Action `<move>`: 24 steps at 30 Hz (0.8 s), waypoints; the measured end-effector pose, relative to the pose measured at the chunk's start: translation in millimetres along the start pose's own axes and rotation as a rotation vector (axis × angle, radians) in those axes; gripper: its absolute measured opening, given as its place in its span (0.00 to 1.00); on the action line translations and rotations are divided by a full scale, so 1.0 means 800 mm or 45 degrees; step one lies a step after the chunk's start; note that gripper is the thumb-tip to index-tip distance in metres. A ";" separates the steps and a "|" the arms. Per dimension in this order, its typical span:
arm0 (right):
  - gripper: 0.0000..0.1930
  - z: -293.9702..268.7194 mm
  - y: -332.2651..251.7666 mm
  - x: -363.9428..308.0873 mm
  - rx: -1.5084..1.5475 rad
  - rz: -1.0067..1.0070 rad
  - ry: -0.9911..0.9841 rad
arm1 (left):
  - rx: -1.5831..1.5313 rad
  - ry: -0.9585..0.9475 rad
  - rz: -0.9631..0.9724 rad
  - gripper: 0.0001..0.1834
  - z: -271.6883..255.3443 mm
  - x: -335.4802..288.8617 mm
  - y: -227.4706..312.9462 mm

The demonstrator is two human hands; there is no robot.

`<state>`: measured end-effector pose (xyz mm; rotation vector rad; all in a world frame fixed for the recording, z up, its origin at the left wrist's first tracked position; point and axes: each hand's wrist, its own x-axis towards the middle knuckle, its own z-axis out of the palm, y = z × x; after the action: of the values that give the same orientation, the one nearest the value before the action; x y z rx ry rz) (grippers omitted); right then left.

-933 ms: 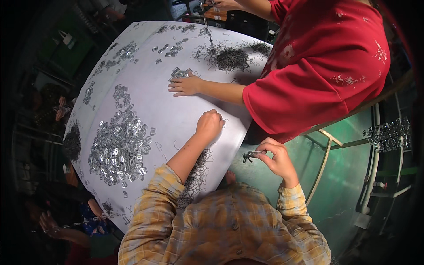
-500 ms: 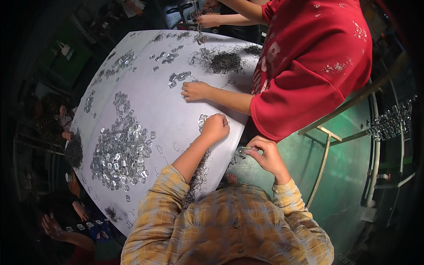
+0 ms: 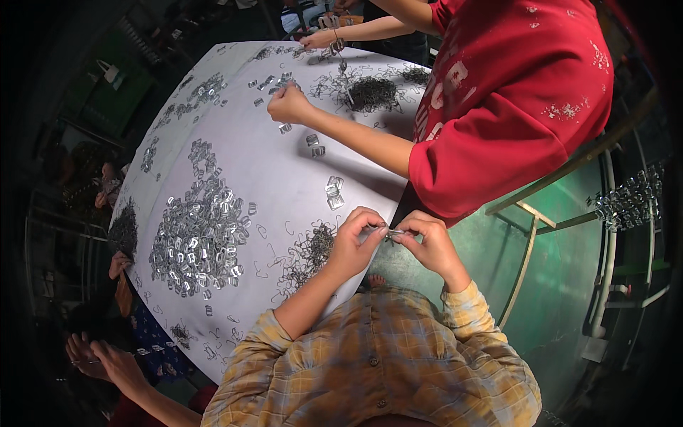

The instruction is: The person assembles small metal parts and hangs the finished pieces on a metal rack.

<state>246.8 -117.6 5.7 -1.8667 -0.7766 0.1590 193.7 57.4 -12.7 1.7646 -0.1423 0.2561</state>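
My left hand (image 3: 358, 240) is closed in a pinch at the table's near right edge, on a small grey metal piece that looks like a buckle, mostly covered by the fingertips. Almost touching it, my right hand (image 3: 431, 246) pinches a thin wire (image 3: 395, 231) just off the edge. The two sets of fingertips meet around the wire. Just beyond my left hand lie a few slotted metal buckles (image 3: 334, 192). Beside my left wrist spreads a heap of small dark wire hooks (image 3: 319, 245).
On the white table (image 3: 277, 192), a large pile of buckles (image 3: 199, 238) lies to the left. A co-worker in a red shirt (image 3: 498, 121) reaches across at the right, near another hook heap (image 3: 373, 94). Strung buckles hang from a rack (image 3: 629, 199) at far right.
My left hand has come back from the buckles on the table to meet my right hand at the wire. The co-worker's hand has moved farther up the table.
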 end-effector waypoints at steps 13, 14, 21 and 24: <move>0.09 0.049 0.060 0.061 0.068 -0.001 -0.108 | 0.279 0.032 0.187 0.06 0.000 -0.028 0.019; 0.11 0.063 0.061 0.074 -0.055 -0.010 -0.166 | 0.293 0.030 0.198 0.06 0.000 -0.031 0.021; 0.13 0.131 0.084 0.134 -0.629 -0.372 -0.148 | 0.279 0.055 0.217 0.06 0.001 -0.039 0.018; 0.12 0.135 0.092 0.146 -0.674 -0.401 -0.186 | 0.285 0.053 0.186 0.06 0.000 -0.038 0.018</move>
<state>321.7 17.3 -77.3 -2.2053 -1.2975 -0.1254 160.9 53.3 -6.3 1.9723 -0.2202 0.4282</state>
